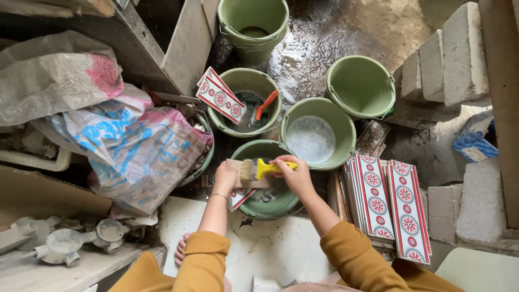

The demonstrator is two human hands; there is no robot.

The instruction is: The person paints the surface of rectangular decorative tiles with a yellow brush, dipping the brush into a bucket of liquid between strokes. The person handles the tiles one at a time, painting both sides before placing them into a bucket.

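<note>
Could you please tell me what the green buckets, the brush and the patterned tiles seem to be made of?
The green buckets look like matte plastic: smooth moulded rims, thin wire handles. The brush in the right hand seems to have a glossy yellow plastic handle and pale bristles. The patterned tiles stacked at the right look like hard ceramic or cement, with thin straight edges; which one is unclear.
</note>
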